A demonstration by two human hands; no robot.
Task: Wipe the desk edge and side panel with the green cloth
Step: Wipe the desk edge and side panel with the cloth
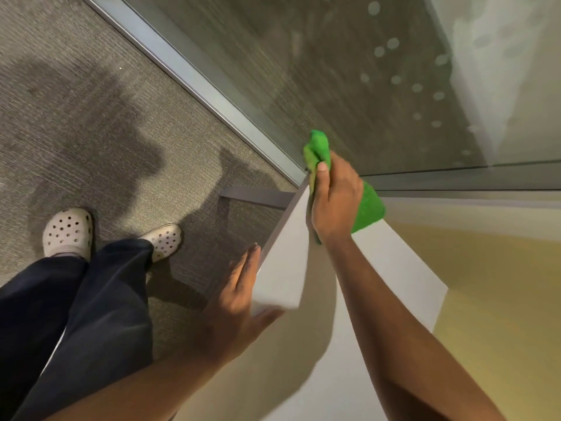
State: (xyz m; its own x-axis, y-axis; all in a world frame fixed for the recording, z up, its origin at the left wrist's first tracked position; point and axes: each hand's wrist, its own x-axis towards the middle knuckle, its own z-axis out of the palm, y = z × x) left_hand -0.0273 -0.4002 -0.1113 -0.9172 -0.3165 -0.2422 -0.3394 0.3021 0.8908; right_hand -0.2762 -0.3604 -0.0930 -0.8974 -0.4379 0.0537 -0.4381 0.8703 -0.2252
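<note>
My right hand (335,199) grips the green cloth (368,208) and presses it on the far corner of the white desk (391,268), where the desk meets the glass partition. Part of the cloth sticks up above my thumb, part spreads under my palm. My left hand (239,296) lies flat with fingers together against the desk's left edge (277,232), thumb resting on the top surface. The side panel below that edge is mostly hidden from this angle.
A glass partition (364,86) with a metal floor rail (194,74) runs diagonally behind the desk. Grey carpet (106,132) covers the floor at left, where my legs and white clogs (68,230) stand. A dark bar (255,197) shows under the desk corner.
</note>
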